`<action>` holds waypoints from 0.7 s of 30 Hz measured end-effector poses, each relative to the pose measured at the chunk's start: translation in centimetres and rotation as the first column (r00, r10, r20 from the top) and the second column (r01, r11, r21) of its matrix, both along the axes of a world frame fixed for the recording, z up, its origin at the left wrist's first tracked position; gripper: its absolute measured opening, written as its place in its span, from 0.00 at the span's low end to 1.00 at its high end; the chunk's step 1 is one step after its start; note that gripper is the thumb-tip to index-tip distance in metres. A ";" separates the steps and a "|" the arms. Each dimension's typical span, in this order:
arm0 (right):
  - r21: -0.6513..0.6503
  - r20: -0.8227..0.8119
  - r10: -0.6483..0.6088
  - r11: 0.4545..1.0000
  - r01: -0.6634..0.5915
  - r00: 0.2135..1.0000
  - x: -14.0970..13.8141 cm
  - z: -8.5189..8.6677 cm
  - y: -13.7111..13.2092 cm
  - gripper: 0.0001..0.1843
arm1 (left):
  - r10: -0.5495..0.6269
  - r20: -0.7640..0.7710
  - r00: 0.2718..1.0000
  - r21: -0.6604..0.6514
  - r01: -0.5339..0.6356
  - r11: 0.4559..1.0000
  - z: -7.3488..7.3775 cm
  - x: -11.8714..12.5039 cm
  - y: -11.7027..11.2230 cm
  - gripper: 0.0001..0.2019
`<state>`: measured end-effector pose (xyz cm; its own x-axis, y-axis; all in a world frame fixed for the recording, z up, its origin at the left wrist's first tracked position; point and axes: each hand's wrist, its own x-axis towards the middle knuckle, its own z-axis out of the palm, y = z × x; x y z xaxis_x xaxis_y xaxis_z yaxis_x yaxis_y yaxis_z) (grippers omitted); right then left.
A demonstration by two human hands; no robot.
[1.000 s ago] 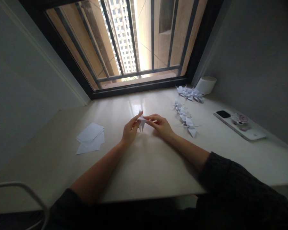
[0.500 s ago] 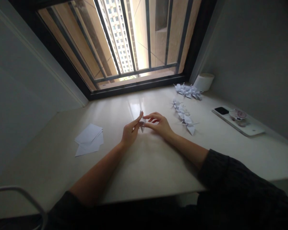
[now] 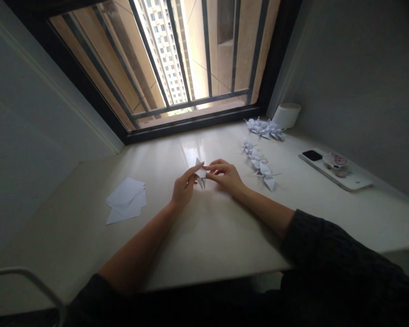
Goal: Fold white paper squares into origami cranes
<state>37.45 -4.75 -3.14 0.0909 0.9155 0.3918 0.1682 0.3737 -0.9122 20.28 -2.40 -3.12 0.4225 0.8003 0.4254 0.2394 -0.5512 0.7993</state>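
Note:
Between my two hands, above the middle of the pale ledge [image 3: 211,245], is a small piece of folded white paper [image 3: 201,173] with pointed ends at top and bottom. My left hand [image 3: 185,184] is closed on its left side, thumb and fingers pressed to it. From the right, my right hand [image 3: 226,176] pinches its edge with thumb and forefinger, the other fingers curled. To the right lies a row of folded paper cranes [image 3: 259,164]. Behind it sits a heap of more paper cranes [image 3: 265,129]. Flat sheets of white paper [image 3: 126,200] lie overlapping on the left.
A white phone [image 3: 336,170] with a round grip on its back lies at the right. A white cup-like container [image 3: 286,116] stands in the back corner by the wall. Behind the ledge is a barred window [image 3: 191,97]. A pale cable or tube [image 3: 27,274] curves at lower left.
The folded paper has turned between my fingers, so a broader white face and two lower points now show. Both hands keep hold of it. The view has shifted slightly.

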 end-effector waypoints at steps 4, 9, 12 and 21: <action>-0.003 -0.020 0.002 1.000 -0.002 1.000 0.0 -0.1 0.1 0.15 | 0.011 -0.033 0.999 0.015 -0.011 1.000 0.3 0.0 -0.2 0.19; 0.024 0.044 -0.033 0.999 0.032 0.999 0.0 0.0 0.0 0.15 | 0.126 -0.166 0.978 0.078 -0.115 0.990 0.7 0.2 -0.6 0.21; 0.050 0.075 -0.057 0.997 0.053 0.996 0.1 0.1 0.0 0.14 | 0.158 -0.155 0.975 0.183 -0.129 0.975 1.0 0.3 -0.8 0.26; 0.068 0.104 -0.034 0.997 0.027 0.994 0.0 0.0 -0.1 0.13 | 0.186 -0.174 0.967 0.232 -0.143 0.962 1.2 0.3 -1.2 0.20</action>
